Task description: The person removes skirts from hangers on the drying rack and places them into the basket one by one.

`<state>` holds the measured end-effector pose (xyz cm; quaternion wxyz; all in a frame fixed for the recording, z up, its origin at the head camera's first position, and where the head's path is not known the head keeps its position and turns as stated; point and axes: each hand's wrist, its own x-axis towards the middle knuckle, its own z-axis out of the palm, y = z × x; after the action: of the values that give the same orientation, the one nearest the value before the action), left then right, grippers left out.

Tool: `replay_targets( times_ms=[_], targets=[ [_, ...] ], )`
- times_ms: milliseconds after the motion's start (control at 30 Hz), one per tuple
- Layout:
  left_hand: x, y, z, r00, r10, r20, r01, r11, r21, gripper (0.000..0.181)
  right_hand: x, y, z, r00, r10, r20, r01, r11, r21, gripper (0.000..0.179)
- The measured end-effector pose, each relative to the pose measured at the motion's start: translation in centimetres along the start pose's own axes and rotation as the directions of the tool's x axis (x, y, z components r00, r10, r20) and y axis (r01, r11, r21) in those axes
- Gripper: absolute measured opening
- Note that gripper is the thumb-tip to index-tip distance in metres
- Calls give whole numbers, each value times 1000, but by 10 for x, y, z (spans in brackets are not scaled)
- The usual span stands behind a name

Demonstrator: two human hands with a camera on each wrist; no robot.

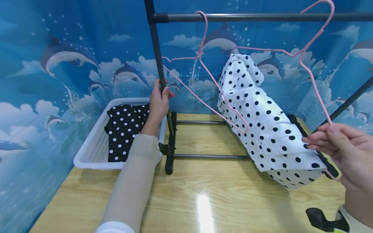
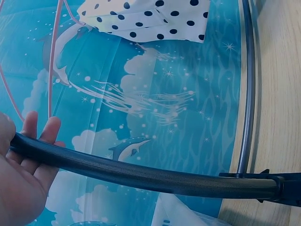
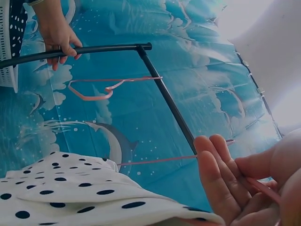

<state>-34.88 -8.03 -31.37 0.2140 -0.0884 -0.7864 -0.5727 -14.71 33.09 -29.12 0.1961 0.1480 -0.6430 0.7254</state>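
My left hand (image 1: 159, 103) grips the left upright (image 1: 155, 42) of a dark clothes rack, with its fingers wrapped round the post in the left wrist view. On the right, my right hand (image 1: 348, 150) pinches the side of a pink hanger (image 1: 313, 79) between thumb and fingers. That hanger's hook is over the rack's top rail (image 1: 256, 17). A white garment with black dots (image 1: 262, 119) hangs slanting from it, its lower right end close to my right fingers. The garment's exact kind cannot be told. A second, bare pink hanger (image 1: 214, 82) hangs further left on the rail.
A white plastic basket (image 1: 90, 150) stands left of the rack, holding a black cloth with white dots (image 1: 125, 129). Lower crossbars (image 1: 209, 156) join the rack's feet on the wooden table (image 1: 186, 197). A blue dolphin-print curtain (image 1: 116, 42) hangs behind.
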Motion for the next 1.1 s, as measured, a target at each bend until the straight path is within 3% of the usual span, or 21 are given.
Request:
replay_targets(
  times_ms=[133, 367, 567, 867, 1100],
  targets=[
    [0, 0, 0, 1000, 0, 1, 0, 1000, 2, 33, -3, 0, 8, 999, 38, -38, -39, 999, -35, 19],
    [0, 2, 0, 1000, -19, 4, 19, 1000, 11, 32, -7, -1, 25, 995, 42, -86, -42, 999, -5, 15],
    [0, 1, 0, 1000, -6, 0, 6, 1000, 3, 32, -9, -2, 39, 979, 93, -182, -102, 994, -40, 15],
    [0, -2, 1, 1000, -3, 6, 3, 1000, -4, 31, -12, 0, 45, 981, 96, -168, -90, 995, 43, 13],
    [1, -3, 0, 1000, 0, 9, 0, 1000, -9, 29, -12, 0, 51, 981, 99, -164, -101, 995, -6, 18]
  ],
)
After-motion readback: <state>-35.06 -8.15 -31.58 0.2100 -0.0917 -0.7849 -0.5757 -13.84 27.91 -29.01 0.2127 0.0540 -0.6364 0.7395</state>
